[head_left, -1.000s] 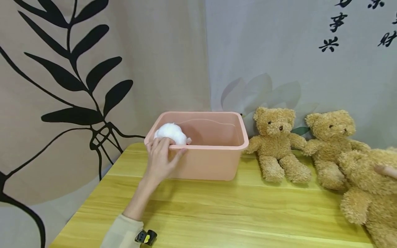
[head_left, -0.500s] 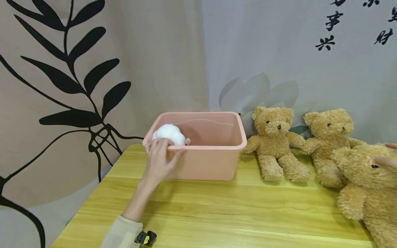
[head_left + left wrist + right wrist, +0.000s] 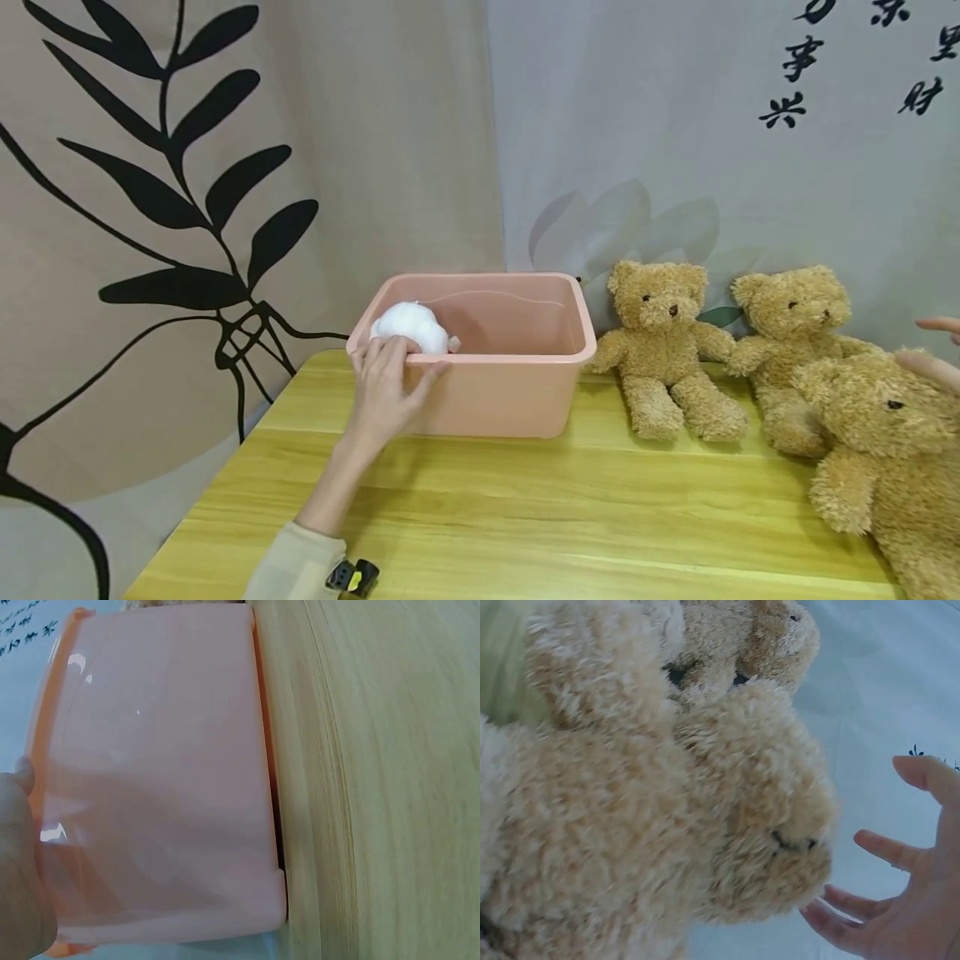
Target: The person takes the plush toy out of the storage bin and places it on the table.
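Observation:
My left hand holds the front rim of a pink plastic bin, fingers over the edge and thumb along the outer wall. Inside the bin, right behind those fingers, sits a round white fluffy thing, its lower part hidden by the rim. At the right edge of the head view, my right hand shows only its fingertips, beside the head of a light brown teddy bear. In the right wrist view this hand has its fingers spread, close to the bear's muzzle.
Two more teddy bears, one right of the bin and another farther right, sit against the curtain. Everything stands on a yellowish wooden table, its left edge running diagonally. A dark wrist device is on the left sleeve.
My right hand has drawn up off the nearest bear's face, its fingers spreading, and the bear's eye is uncovered. That bear has shifted slightly left in view. The left hand has stayed on the rim.

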Motion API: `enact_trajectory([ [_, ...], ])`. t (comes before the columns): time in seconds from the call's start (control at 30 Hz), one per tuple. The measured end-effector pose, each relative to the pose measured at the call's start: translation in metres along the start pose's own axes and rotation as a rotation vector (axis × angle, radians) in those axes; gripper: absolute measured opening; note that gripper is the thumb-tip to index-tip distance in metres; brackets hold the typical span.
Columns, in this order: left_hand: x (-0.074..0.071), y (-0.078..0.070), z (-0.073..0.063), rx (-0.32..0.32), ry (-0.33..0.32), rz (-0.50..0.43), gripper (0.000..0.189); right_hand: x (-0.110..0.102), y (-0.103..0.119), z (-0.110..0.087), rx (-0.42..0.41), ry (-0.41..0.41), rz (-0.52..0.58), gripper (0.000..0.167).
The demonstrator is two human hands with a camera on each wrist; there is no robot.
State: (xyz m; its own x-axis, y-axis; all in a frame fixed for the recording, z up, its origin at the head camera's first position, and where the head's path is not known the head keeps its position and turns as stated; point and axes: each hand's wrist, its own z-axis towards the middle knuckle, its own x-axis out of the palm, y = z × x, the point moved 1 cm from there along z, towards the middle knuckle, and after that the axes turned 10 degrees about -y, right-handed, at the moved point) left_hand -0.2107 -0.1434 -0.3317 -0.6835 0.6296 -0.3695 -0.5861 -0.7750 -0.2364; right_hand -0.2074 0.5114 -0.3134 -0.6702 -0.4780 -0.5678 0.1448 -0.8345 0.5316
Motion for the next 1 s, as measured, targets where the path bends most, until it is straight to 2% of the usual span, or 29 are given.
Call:
enact_trajectory([
  [0.07,0.000,0.000,0.000,-0.001,-0.001,-0.001,0.056,0.002,0.001,0.003,0.053,0.008,0.019,0.062],
  [0.2,0.001,0.000,0.000,0.002,-0.003,0.001,0.055,0.004,0.002,0.012,0.100,0.012,0.008,0.062],
  [0.33,0.000,-0.001,0.001,0.002,0.000,0.002,0.055,0.006,0.005,0.025,0.070,0.049,-0.010,0.066],
  [0.43,0.000,-0.001,0.001,-0.001,0.001,0.003,0.055,0.009,0.015,0.034,0.000,0.066,0.005,0.067],
  [0.5,0.000,-0.001,0.000,-0.002,0.002,0.002,0.055,0.009,0.032,0.036,-0.066,0.074,0.012,0.065],
  [0.6,0.000,0.000,0.000,-0.003,0.003,0.002,0.054,0.003,0.077,0.032,-0.144,0.125,0.017,0.061],
  [0.7,0.000,-0.001,0.000,-0.002,0.002,0.004,0.055,-0.005,0.127,0.024,-0.175,0.207,0.011,0.060],
  [0.77,0.000,-0.001,0.000,0.000,-0.001,0.004,0.055,-0.008,0.153,0.020,-0.184,0.247,0.004,0.060],
  [0.87,0.000,-0.001,0.001,0.004,-0.005,-0.001,0.053,-0.008,0.177,0.019,-0.200,0.265,-0.011,0.060],
  [1.0,0.000,-0.001,0.001,0.002,-0.005,-0.005,0.052,-0.003,0.196,0.023,-0.214,0.285,-0.008,0.060],
])
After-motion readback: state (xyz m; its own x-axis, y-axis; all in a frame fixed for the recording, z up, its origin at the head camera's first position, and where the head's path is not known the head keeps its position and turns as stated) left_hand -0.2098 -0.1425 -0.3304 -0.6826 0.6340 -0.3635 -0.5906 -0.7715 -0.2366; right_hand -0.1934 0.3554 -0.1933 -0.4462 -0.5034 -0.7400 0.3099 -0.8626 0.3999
